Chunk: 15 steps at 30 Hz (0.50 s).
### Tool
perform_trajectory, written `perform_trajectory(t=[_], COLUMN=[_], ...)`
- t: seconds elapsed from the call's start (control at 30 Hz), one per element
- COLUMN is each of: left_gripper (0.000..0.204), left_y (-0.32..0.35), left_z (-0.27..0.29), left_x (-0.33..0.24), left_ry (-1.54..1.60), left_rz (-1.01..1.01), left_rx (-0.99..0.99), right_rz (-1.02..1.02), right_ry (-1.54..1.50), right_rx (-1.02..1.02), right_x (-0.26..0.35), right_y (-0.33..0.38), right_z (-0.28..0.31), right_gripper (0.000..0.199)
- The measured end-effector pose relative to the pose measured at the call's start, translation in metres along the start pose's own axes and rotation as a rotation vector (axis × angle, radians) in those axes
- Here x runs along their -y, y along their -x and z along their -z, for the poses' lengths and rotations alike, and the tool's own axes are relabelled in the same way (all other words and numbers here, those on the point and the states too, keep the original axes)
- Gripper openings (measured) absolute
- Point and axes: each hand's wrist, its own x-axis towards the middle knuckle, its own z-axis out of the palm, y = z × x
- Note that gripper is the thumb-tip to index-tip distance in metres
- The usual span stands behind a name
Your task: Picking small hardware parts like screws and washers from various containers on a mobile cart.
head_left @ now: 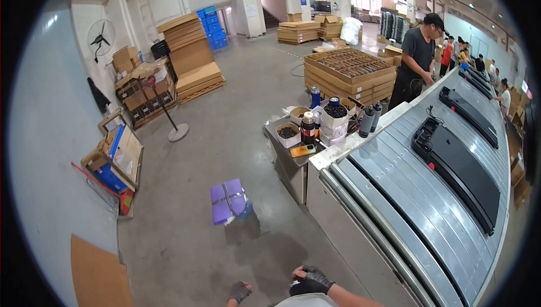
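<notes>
Near the lower edge, my left hand [240,292] wears a grey fingerless glove. Its fingers are curled in, and nothing shows in them. My right hand [313,279], gloved the same way, is closed close to my body. A small white and dark bit shows at its fingers, too small to name. Both hands are in front of me, apart from each other and from the conveyor. A purple padded stool [227,201] with dark tape across its top stands ahead on the floor. To the right, a long black treadmill-like base [459,174] lies on the roller conveyor [389,194].
A side table [290,166] bears boxes of small black parts, bottles and an orange-screened phone [302,150]. A co-worker [420,59] stands farther along the conveyor. Stacked cartons [349,76], a round-based stand [178,132] and a wooden crate [115,158] stand about the floor.
</notes>
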Motion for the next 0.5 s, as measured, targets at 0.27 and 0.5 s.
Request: perform_trajectory(t=[0.27,0.5], left_gripper=[0.025,0.028], left_y=[-0.257,-0.475], left_z=[0.076,0.100], left_x=[0.061,0.174], left_ry=[0.526,0.083], left_rz=[0.440,0.143], left_rx=[0.251,0.399], right_rz=[0.051,-0.002], right_ry=[0.052,-0.076], right_rx=[-0.012,-0.196], right_x=[0.137,0.188], right_y=[-0.232,-0.384], right_z=[0.062,0.096], right_gripper=[0.028,0.028])
